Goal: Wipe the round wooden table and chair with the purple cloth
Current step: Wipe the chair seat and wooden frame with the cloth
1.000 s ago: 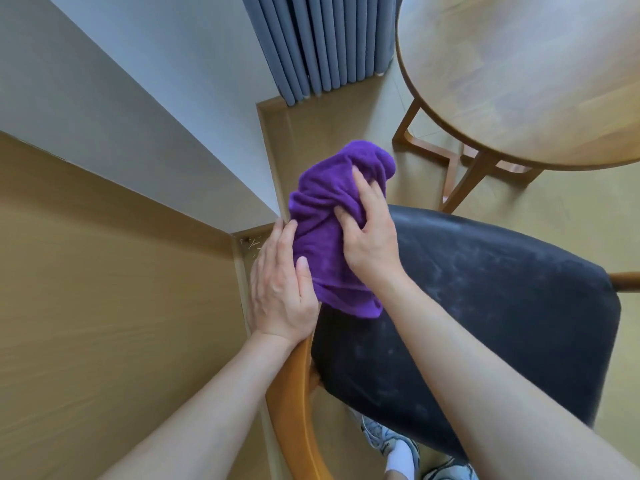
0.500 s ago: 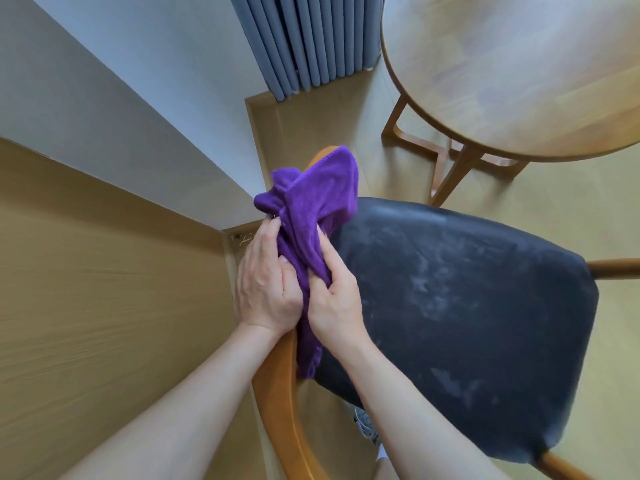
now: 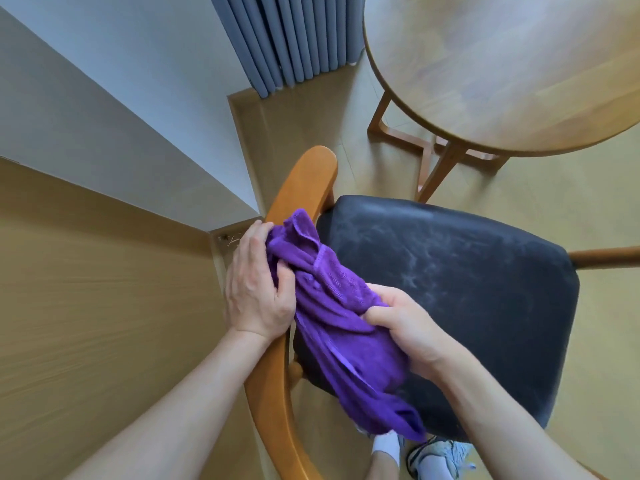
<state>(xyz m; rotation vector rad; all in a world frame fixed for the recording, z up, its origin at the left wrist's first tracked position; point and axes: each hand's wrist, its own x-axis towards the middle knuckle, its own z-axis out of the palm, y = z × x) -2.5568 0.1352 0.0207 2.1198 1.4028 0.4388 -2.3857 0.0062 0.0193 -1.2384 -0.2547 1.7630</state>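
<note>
Both hands bunch purple cloth (image 3: 332, 306) — chair (image 3: 450, 289) beneath.

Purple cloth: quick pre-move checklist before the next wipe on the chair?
1. Left hand grips purple cloth: ok.
2. Right hand grips cloth: ok.
3. Cloth spread flat for wiping: not ok, bunched between the hands.
4. Chair seat clean: not ok, pale smears show.
5. Wooden chair back rail free of objects: ok.
6. Round table wiped: cannot tell.
</note>
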